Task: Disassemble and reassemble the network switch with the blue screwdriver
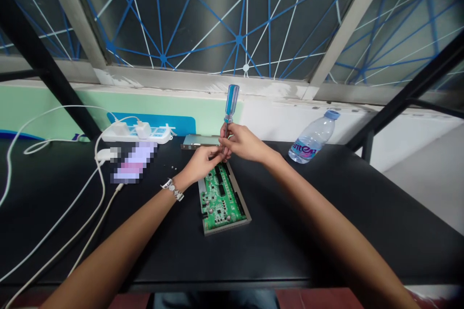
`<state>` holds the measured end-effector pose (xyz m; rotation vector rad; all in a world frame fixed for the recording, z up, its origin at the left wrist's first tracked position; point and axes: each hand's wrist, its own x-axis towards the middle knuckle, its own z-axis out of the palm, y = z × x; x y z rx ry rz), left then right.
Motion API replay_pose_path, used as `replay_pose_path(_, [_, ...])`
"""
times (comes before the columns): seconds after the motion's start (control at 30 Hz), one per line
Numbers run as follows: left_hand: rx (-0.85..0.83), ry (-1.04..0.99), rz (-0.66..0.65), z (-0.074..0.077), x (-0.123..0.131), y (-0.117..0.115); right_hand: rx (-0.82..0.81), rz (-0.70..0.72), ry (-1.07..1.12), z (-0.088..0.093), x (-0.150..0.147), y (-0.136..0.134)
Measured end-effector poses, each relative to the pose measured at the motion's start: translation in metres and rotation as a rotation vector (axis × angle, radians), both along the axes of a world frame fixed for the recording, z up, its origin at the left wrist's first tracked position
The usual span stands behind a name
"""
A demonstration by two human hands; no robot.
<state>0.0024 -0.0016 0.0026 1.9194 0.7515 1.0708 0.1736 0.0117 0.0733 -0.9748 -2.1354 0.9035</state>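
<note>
A screwdriver (231, 101) with a clear blue handle stands upright above the far end of a green circuit board (220, 198) that lies in a grey metal tray (248, 212) on the black table. My right hand (243, 142) is closed around the screwdriver's shaft just below the handle. My left hand (203, 160), with a watch on its wrist, pinches at the shaft's tip next to the right hand; whether it holds a screw there is hidden. A grey metal cover (197, 141) lies just beyond the board. Tiny screws (172, 166) lie left of my left hand.
A white power strip (136, 133) with plugged adapters sits at the back left, its white cables (54, 231) trailing across the table's left side. A blurred-out flat object (134, 163) lies near it. A plastic water bottle (312, 140) lies at the back right. Black frame posts stand at both sides.
</note>
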Motion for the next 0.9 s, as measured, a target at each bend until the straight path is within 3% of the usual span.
replay_pose_path(0.3, [0.107,0.145,0.064,-0.004,-0.007,0.004,-0.020,0.035,-0.025,-0.001,-0.001,0.000])
replay_pose_path(0.7, [0.104,0.132,0.114,-0.011,-0.006,0.006,0.043,0.040,-0.147,0.002,0.004,0.000])
replay_pose_path(0.8, [0.078,0.110,0.126,-0.010,-0.005,0.004,0.145,-0.044,-0.162,0.005,0.003,-0.001])
replay_pose_path(0.9, [0.045,0.081,0.138,-0.009,-0.003,0.003,0.265,-0.227,-0.120,0.009,0.001,-0.004])
